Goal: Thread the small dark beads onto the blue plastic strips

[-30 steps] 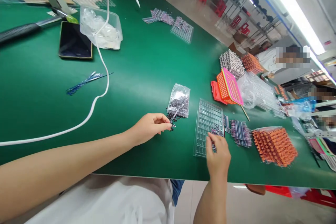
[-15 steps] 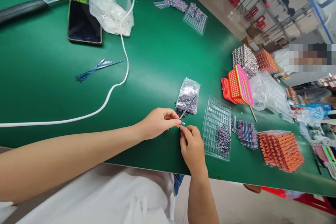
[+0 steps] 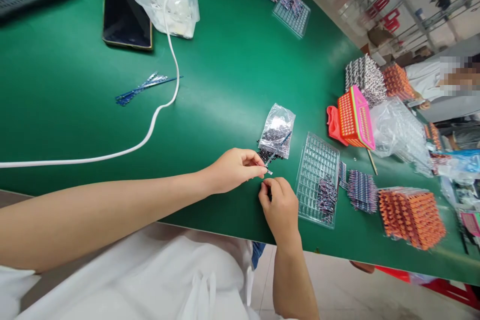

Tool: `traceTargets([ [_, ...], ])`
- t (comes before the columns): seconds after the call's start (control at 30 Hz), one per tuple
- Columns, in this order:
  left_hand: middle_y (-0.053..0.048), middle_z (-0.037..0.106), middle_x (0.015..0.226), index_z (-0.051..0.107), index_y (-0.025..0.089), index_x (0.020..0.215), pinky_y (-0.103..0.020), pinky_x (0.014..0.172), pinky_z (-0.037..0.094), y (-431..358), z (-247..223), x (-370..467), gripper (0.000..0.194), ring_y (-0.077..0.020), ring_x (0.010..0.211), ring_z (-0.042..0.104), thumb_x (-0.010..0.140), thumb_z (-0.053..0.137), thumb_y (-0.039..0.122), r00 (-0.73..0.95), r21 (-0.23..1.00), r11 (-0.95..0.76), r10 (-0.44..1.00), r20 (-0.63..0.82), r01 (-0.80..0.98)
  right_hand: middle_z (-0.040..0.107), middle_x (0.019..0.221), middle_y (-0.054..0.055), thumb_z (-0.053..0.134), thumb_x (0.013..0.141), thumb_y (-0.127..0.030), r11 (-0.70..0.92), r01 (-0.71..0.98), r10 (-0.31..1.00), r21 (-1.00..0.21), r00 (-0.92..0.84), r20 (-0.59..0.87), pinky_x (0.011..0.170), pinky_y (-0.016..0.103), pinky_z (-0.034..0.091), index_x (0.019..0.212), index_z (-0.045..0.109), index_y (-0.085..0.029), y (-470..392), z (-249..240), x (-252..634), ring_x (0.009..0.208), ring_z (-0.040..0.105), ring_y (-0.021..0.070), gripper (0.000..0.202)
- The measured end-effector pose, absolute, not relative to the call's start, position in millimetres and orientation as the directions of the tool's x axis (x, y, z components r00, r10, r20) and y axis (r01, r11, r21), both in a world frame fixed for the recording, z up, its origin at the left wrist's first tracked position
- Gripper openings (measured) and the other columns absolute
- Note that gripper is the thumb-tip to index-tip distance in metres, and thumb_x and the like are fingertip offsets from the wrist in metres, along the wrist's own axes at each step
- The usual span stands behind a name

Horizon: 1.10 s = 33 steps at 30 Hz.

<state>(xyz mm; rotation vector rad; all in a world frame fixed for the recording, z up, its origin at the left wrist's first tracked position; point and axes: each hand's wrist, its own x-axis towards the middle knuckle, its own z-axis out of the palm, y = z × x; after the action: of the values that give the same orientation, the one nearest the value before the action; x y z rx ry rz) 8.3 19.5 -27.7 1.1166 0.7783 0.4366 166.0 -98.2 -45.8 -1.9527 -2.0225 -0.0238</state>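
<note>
One green worktop [image 3: 225,85] is crossed at left by a white cable [image 3: 151,129]. A clear tray [image 3: 313,165] is placed beside the right hand [image 3: 280,205], whose grip cannot be judged. A plastic bag [image 3: 278,122] is overlapped by a thin strip [image 3: 271,158], clamped in the grip of the left hand [image 3: 238,170].

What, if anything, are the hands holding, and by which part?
The left hand pinches a strip by its near end. Whether the right hand holds anything, I can't tell.

No text, label or number can be read here.
</note>
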Motion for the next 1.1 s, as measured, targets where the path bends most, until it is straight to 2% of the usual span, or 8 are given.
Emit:
traceTargets([
  [0.13, -0.002, 0.068, 0.077, 0.067, 0.016, 0.079, -0.028, 0.066, 0.047, 17.6, -26.4, 7.8, 0.018, -0.0156, 0.073, 0.062, 0.078, 0.07, 0.034, 0.673, 0.923, 0.379, 0.668, -0.317, 0.059, 0.06, 0.073, 0.001, 0.051, 0.093, -0.016, 0.013, 0.968, 0.961, -0.25, 0.057, 0.271, 0.062, 0.028, 0.042, 0.083, 0.062, -0.02, -98.2, -51.0, 165.4, 0.065, 0.054, 0.0146, 0.015],
  [0.3, 0.0, 0.065, 0.076, 0.066, 0.017, 0.079, -0.028, 0.07, 0.045, 14.7, -26.4, 7.3, 0.018, -0.0152, 0.074, 0.059, 0.08, 0.069, 0.035, 0.676, 0.944, 0.319, 0.678, -0.288, 0.082, 0.061, 0.075, 0.001, 0.052, 0.091, -0.017, -0.033, 0.931, 0.97, -0.364, 0.117, 0.211, 0.063, 0.028, 0.043, 0.082, 0.061, -0.021, -101.7, -51.2, 167.3, 0.065, 0.054, 0.0137, 0.014],
  [0.5, 0.001, 0.063, 0.075, 0.065, 0.017, 0.079, -0.027, 0.067, 0.043, 15.3, -28.2, 7.6, 0.018, -0.0143, 0.072, 0.057, 0.081, 0.069, 0.035, 0.682, 0.941, 0.325, 0.667, -0.299, 0.094, 0.061, 0.076, 0.0, 0.053, 0.094, -0.021, -0.093, 0.875, 0.969, -0.475, 0.189, 0.158, 0.064, 0.027, 0.043, 0.084, 0.064, -0.021, -102.3, -45.5, 167.9, 0.065, 0.054, 0.0124, 0.016],
  [0.9, 0.0, 0.063, 0.074, 0.065, 0.016, 0.079, -0.027, 0.066, 0.042, 16.7, -24.1, 7.8, 0.017, -0.0139, 0.071, 0.057, 0.081, 0.069, 0.033, 0.681, 0.935, 0.338, 0.661, -0.314, 0.104, 0.062, 0.077, 0.0, 0.053, 0.095, -0.023, -0.102, 0.842, 0.957, -0.53, 0.229, 0.178, 0.062, 0.025, 0.046, 0.087, 0.067, -0.02, -103.3, -44.8, 170.2, 0.062, 0.054, 0.0109, 0.017],
  [1.1, 0.0, 0.065, 0.076, 0.065, 0.016, 0.08, -0.026, 0.065, 0.042, 17.8, -21.2, 7.8, 0.019, -0.0127, 0.07, 0.056, 0.081, 0.07, 0.034, 0.683, 0.922, 0.373, 0.646, -0.342, 0.109, 0.065, 0.079, 0.0, 0.057, 0.094, -0.022, -0.137, 0.808, 0.927, -0.573, 0.308, 0.213, 0.06, 0.024, 0.046, 0.086, 0.068, -0.02, -107.1, -42.6, 172.4, 0.062, 0.055, 0.0097, 0.014],
])
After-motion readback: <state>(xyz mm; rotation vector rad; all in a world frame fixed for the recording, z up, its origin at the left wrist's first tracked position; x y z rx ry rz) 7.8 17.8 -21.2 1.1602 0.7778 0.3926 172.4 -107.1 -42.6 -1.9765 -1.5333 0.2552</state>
